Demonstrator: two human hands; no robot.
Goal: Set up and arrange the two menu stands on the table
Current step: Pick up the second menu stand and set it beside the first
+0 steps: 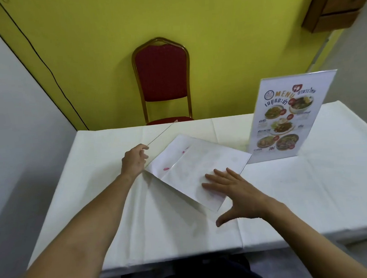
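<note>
Left hand [134, 161] pinching lifted clear acrylic flap [163, 132] at 11 o'clock, right hand [235, 191] splayed flat on face-down menu sheet [193, 170] mid-table, upright menu stand [288, 119] at 2 o'clock, white tablecloth [289, 196]

Bright, even indoor light washes out the white cloth-covered table [278, 197] to near glare, shadows beneath the hands stay faint, and wide-angle distortion bends the frame's softly blurred edges.

A red padded chair [163, 80] with a gold frame stands behind the table, against the yellow-green wall [214, 29]; a black cable [44, 63] runs down this wall; a brown wooden shelf [337, 2] hangs at upper right.
</note>
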